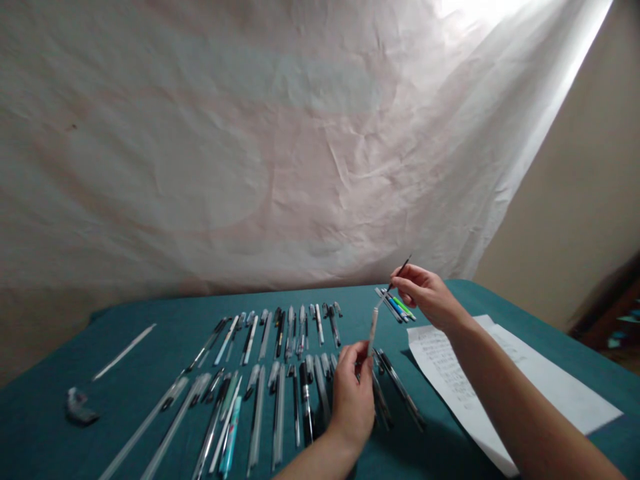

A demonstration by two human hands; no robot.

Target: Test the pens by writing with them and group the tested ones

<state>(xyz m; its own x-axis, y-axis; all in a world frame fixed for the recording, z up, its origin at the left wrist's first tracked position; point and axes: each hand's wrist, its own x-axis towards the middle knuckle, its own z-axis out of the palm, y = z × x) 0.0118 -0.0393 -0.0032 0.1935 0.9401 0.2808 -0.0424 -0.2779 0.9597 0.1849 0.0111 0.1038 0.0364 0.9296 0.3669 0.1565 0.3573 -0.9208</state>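
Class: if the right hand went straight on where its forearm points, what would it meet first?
Probably the hanging sheet behind the table; the right hand looks raised, though depth is unclear.

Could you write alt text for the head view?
Left hand holds a pale pen barrel nearly upright; right hand holds a thin refill at its top. Pens lie in rows on a green table, paper at right, pale sheet hanging behind.

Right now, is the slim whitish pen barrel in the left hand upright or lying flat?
Roughly upright: the slim whitish pen barrel points upward from the left hand, its top leaning slightly right.
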